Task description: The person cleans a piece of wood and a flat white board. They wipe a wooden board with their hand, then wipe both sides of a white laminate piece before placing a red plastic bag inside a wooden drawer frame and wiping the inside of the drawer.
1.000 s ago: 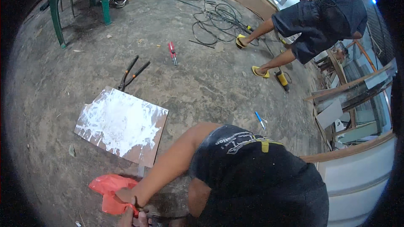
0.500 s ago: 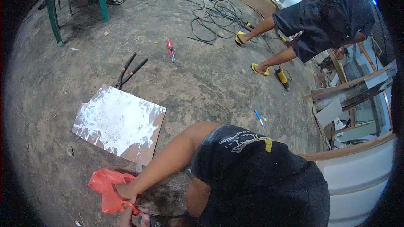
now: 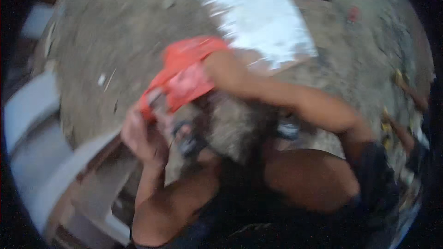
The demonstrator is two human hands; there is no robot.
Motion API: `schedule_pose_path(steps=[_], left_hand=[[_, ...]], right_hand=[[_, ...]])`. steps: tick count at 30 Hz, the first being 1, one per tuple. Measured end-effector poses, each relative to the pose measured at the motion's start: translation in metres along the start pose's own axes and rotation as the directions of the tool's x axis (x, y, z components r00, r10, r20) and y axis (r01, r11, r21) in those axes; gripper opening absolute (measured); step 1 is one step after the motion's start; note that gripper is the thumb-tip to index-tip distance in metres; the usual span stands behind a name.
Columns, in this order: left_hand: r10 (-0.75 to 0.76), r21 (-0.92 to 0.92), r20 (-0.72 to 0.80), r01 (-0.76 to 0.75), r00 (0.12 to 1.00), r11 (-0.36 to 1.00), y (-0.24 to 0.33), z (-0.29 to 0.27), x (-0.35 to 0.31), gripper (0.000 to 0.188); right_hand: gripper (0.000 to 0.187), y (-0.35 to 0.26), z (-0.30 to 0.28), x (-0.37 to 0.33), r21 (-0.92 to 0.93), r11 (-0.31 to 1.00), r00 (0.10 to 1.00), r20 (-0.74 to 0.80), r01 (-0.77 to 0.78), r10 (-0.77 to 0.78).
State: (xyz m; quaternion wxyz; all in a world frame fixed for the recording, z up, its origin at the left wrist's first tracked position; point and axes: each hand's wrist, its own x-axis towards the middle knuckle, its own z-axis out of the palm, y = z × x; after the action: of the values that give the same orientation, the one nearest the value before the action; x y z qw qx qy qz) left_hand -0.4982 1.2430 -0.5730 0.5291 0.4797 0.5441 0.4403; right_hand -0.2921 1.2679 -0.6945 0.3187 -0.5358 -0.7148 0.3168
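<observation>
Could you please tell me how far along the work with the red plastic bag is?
Done: a white-smeared flat board already lies on the concrete floor. In hand: the left hand and right hand both grip the crumpled red plastic bag above the floor. The picture is blurred, so the bag's contents cannot be told; it has not been set down.

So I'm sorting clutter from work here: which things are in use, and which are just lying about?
In use:
- red bag, gripped by the left hand and right hand

Lying about:
- white-smeared board
- small red thing on the floor
- pale planks at left
</observation>
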Motion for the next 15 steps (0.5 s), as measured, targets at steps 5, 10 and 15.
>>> schedule_pose_path(steps=[5, 10, 15], left_hand=[[-0.021, -0.151, -0.030, 0.017, 0.999, 0.988, -0.005, -0.016, -0.003, 0.073], [-0.015, -0.269, 0.024, 0.021, 1.000, 0.963, -0.003, -0.006, -0.016, 0.077], [0.105, -0.206, 0.040, -0.095, 0.994, 0.974, -0.007, -0.006, -0.012, 0.085]], right_hand=[[0.012, -0.014, -0.020, 0.018, -0.388, 0.921, 0.979, 0.198, 0.039, 0.042], [0.012, -0.011, -0.006, 0.015, -0.205, 0.977, 0.994, 0.074, -0.065, 0.082], [0.012, -0.006, 0.028, 0.016, -0.108, 0.993, 0.996, 0.071, -0.052, 0.060]])
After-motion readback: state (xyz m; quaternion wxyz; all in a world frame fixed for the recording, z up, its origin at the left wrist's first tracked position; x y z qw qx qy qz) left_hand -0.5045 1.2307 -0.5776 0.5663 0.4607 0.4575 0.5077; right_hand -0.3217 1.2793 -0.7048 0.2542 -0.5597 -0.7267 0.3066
